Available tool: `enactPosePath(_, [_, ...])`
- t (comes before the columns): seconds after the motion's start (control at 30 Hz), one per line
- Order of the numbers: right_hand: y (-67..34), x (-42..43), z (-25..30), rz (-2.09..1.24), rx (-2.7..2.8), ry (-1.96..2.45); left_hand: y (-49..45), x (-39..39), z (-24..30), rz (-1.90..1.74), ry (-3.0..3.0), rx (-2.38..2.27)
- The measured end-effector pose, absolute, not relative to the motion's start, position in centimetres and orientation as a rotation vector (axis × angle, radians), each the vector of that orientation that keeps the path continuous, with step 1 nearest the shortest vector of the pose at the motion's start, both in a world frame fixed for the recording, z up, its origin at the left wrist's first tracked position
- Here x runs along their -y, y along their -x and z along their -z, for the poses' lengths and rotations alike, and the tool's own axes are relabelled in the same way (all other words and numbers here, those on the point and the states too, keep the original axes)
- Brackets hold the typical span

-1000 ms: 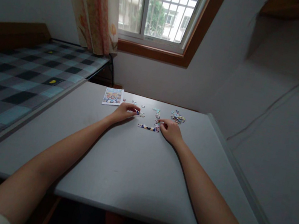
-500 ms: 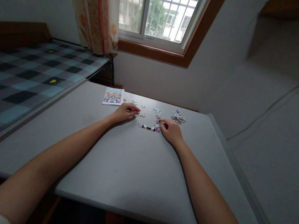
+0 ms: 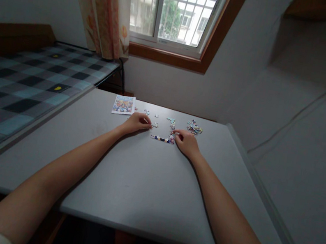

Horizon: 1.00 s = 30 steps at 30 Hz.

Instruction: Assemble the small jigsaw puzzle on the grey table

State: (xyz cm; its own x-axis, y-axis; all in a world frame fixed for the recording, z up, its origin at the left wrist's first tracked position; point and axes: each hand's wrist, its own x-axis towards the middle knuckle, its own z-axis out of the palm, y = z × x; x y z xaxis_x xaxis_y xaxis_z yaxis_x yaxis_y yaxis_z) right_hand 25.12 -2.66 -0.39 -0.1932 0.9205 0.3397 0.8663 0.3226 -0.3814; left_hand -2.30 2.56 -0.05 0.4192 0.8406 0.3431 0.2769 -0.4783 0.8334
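My left hand (image 3: pixel 138 123) is closed in a pinch at the left of the jigsaw area, with a small puzzle piece (image 3: pixel 151 126) at its fingertips, too small to make out well. Beside those fingertips lie a few pale loose pieces (image 3: pixel 156 125). My right hand (image 3: pixel 187 142) has its curled thumb and forefinger at the right side of the partly joined jigsaw puzzle (image 3: pixel 163 139), a bottom row with a column rising at its right. The fingers cover part of that column.
A pile of loose pieces (image 3: pixel 194 127) lies beyond my right hand. Several scattered pieces (image 3: pixel 146 112) and a printed picture sheet (image 3: pixel 123 105) lie toward the far left of the white table (image 3: pixel 138 193). A checked bed (image 3: pixel 39 76) adjoins the left edge; walls stand behind and right.
My left fingertips have dipped slightly toward the table and toward me. My right hand stays at the puzzle's right column.
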Motion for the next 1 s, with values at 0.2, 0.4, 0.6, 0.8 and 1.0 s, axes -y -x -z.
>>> enactPosePath(0.2, [-25.16, 2.64, 0.47, -0.14, 2.092, 1.557, 2.24, -2.39, -0.1, -0.969, -2.074, -0.953])
enactPosePath(0.4, [-25.09, 2.71, 0.35, -0.151, 2.082, 1.561, 2.15, -2.54, -0.16, -1.044, -2.212, -1.061])
enactPosePath(0.6, [-25.14, 2.71, 0.4, -0.145, 2.083, 1.547, 1.8, -2.34, -0.4, -1.005, -2.246, -1.41])
enactPosePath(0.8, [-25.11, 2.72, 0.38, -0.145, 2.085, 1.563, 1.54, -1.75, -0.62, -0.774, -2.351, -1.48])
enactPosePath(1.0, [-25.02, 2.81, 0.19, -0.15, 2.091, 1.58, 1.73, -1.76, -0.51, -0.733, -2.373, -1.44])
